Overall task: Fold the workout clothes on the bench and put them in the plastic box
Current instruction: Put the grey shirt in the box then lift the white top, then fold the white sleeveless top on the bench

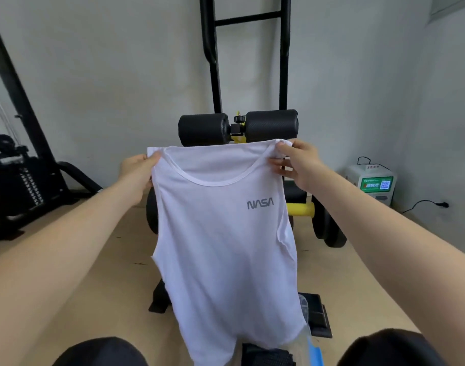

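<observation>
head view: white nasa tank top held up spread above the bench, left hand pinching one shoulder strap and right hand pinching the other, foam roller pads behind and a clear plastic box edge at lower right.

A weight machine stands at the left. A white box sits at the far right, a black cable just beside it.
</observation>
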### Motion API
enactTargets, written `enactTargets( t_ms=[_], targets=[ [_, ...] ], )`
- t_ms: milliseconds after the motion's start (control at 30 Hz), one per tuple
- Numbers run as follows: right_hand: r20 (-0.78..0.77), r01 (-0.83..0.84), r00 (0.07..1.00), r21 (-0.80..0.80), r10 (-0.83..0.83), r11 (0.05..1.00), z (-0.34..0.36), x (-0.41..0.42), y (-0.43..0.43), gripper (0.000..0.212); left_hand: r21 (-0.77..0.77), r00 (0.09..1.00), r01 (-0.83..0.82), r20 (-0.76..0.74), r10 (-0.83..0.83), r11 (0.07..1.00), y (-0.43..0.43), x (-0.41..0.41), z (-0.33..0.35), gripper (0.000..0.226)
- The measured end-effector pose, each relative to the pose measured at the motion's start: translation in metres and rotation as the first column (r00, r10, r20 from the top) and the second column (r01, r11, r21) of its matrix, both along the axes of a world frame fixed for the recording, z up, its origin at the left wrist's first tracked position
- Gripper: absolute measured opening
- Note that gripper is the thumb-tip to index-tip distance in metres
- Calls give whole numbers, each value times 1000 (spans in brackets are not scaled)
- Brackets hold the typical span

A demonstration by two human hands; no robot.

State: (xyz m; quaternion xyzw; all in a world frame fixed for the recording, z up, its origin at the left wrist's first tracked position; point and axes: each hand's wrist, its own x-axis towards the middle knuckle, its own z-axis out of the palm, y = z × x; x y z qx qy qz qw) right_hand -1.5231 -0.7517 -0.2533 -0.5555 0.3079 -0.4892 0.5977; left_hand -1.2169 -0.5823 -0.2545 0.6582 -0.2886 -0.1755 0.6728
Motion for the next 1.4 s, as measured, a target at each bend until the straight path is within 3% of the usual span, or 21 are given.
enactTargets(
  t_ms=[433, 700, 867, 1000, 1233, 1400],
  targets=[
    [-179, 79, 981, 26, -73, 997, 2, 87, -103, 15, 160, 1000, 5, 7, -7, 987, -87, 83, -1, 21],
    [-191, 53, 980, 16, -49, 998, 1, 144, -175, 16, 35, 987, 38, -156, -32, 999, -161, 139, 1, 16],
    [-170, 19, 985, -40, -26, 999, -10, 173, -216, 15, -19, 989, -28, -148, 25, 999, -206, 164, -7, 24],
    [-125, 26, 992, -57, -33, 998, -19, 188, -233, 10, -68, 993, -60, -107, 53, 996, -230, 168, -23, 13],
    [-263, -38, 963, 67, 54, 997, -81, 168, -226, 13, 59, 988, 96, -126, -88, 994, -213, 156, -92, 8],
    [-342, -107, 932, 60, 121, 992, -106, 128, -205, 9, 22, 975, 146, -172, -140, 989, -170, 140, -113, 9]
  ],
)
